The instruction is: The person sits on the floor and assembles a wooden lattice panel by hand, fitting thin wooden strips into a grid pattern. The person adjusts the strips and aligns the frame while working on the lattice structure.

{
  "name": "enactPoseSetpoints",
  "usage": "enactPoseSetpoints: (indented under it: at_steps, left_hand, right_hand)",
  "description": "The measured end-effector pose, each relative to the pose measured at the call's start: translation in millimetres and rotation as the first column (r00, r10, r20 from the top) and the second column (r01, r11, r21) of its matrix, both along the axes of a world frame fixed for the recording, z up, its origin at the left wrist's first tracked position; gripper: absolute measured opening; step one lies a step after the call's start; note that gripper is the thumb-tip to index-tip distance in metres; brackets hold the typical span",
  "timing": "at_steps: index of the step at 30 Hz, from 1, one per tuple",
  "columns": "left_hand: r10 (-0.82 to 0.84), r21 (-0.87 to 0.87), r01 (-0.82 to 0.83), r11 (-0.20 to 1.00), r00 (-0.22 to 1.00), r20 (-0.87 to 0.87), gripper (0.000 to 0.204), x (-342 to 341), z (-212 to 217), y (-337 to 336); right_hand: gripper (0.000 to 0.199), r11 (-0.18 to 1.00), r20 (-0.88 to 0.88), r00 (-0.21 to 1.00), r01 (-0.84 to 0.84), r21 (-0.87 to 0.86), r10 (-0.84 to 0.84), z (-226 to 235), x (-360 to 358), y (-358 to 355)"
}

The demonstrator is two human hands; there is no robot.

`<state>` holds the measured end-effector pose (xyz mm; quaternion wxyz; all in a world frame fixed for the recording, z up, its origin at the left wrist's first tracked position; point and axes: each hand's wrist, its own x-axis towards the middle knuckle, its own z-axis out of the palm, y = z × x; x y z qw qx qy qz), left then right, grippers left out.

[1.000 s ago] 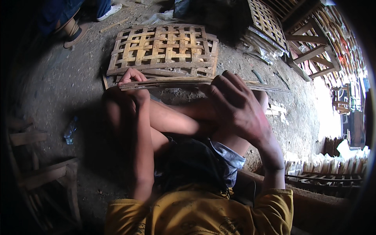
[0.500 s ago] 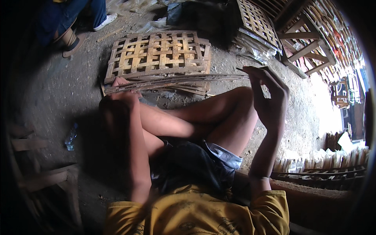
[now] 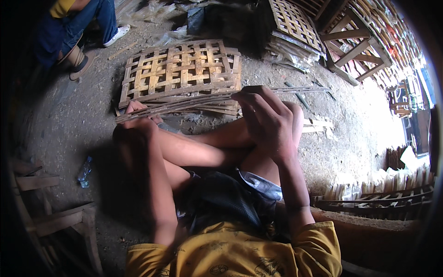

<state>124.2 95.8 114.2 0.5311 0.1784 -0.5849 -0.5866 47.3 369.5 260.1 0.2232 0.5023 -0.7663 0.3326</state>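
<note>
A bundle of long thin bamboo strips (image 3: 194,102) lies across my raised knees, running left to right. My left hand (image 3: 138,121) grips the bundle's left end, close to my left knee. My right hand (image 3: 265,117) is closed over the strips near the middle, above my right knee. Beyond the strips a woven bamboo lattice mat (image 3: 180,74) lies flat on the dirt ground.
Another person's legs in blue trousers and a shoe (image 3: 80,62) are at the upper left. Stacked lattice panels (image 3: 295,27) and a wooden frame (image 3: 355,51) stand at the upper right. A wooden stool (image 3: 60,221) is at the lower left, a plastic bottle (image 3: 84,171) beside it.
My right hand has moved back left along the strips, from the right end toward the middle. The left hand has kept its hold on the left end.
</note>
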Motion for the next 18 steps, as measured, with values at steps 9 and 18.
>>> enactPoseSetpoints:
  at_steps: [9, 18]
  left_hand:
    - [0.022, -0.107, -0.024, 0.994, 1.0, -0.022, 0.03, -4, -9, -9]
    - [-0.046, 0.024, 0.049, 0.999, 0.992, -0.118, 0.03, -9, -21, -12]
  right_hand:
    - [0.029, 0.989, -0.127, 0.982, -0.132, 0.07, 0.141, -8, -13, -24]
    - [0.05, 0.938, -0.216, 0.952, -0.144, 0.316, 0.219, 9, -24, -14]
